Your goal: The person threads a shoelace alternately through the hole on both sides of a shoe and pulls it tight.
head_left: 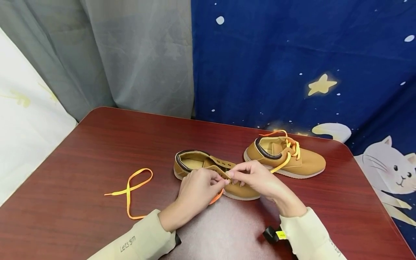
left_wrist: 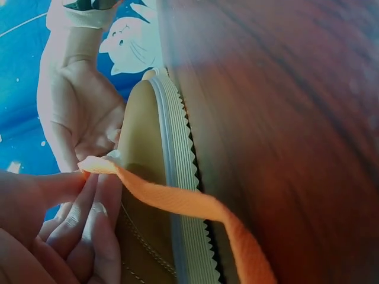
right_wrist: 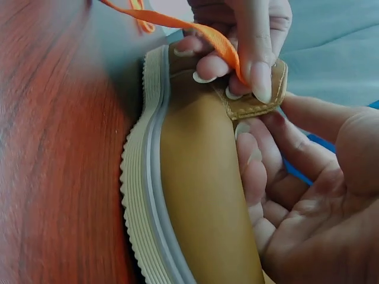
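A tan low shoe (head_left: 242, 192) with a dark padded collar sits on the table, its toe pointing right. My left hand (head_left: 196, 189) pinches an orange shoelace (left_wrist: 172, 199) between thumb and fingers, close against the shoe's eyelet flap (right_wrist: 251, 110). From the other side my right hand (head_left: 258, 178) grips the edge of that flap, with several fingers under it in the right wrist view. The lace's tip is hidden by the left fingers. Bare eyelets show along the far flap (head_left: 224, 163).
A second tan shoe (head_left: 310, 162), laced in yellow-orange, stands behind to the right. The lace's loose length (head_left: 128, 202) loops on the red-brown table (head_left: 97, 144) at left. A black object (head_left: 270, 234) with a yellow label is beside the right sleeve. Curtains (head_left: 146, 54) hang behind.
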`<state>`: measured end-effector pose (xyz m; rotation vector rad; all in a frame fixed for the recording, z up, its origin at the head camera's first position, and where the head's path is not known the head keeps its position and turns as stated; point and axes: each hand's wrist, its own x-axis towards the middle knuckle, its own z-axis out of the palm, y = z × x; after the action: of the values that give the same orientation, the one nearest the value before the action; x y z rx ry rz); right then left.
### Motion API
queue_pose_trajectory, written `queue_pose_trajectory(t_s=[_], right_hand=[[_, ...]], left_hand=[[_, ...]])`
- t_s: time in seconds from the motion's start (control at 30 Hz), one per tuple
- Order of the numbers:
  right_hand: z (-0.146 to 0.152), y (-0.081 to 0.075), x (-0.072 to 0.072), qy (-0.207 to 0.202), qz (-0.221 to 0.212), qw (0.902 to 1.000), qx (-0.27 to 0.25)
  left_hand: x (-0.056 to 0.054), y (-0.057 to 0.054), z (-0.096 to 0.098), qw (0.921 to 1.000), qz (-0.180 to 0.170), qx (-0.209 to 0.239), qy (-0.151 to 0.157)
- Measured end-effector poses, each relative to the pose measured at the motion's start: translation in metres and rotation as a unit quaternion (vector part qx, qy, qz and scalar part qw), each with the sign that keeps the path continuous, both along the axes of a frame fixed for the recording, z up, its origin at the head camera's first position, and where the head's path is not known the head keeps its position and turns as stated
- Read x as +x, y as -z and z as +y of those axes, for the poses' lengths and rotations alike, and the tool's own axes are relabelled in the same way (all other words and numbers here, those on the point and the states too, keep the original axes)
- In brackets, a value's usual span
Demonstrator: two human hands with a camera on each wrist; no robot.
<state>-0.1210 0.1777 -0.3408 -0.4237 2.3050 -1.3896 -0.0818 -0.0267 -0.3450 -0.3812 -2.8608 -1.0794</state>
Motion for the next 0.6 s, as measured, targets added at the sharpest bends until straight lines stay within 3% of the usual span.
queue_pose_trajectory(t_s=[0.13, 0.23, 0.33, 0.4, 0.47, 0.6], right_hand=[[-0.001, 0.002, 0.001, 0.012, -0.001, 0.9998, -0.014], [-0.004, 0.002, 0.002, 0.014, 0.014, 0.9997, -0.011], [-0.006, 0.001, 0.003, 0.020, 0.027, 0.9994, -0.003], [-0.006, 0.000, 0.004, 0.027, 0.030, 0.9992, -0.002], [-0.006, -0.002, 0.006, 0.033, 0.028, 0.9990, -0.006], [-0.008, -0.003, 0.008, 0.042, 0.036, 0.9984, -0.015]], left_hand=[[0.000, -0.003, -0.003, 0.9984, 0.030, -0.047, 0.005], [0.000, -0.011, -0.010, 0.9934, 0.089, -0.073, -0.001], [-0.003, -0.020, -0.018, 0.9838, 0.171, -0.052, -0.015], [-0.008, -0.024, -0.023, 0.9779, 0.206, -0.035, -0.009], [-0.014, -0.025, -0.027, 0.9795, 0.199, -0.028, 0.014], [-0.021, -0.019, -0.032, 0.9905, 0.101, -0.049, 0.080]])
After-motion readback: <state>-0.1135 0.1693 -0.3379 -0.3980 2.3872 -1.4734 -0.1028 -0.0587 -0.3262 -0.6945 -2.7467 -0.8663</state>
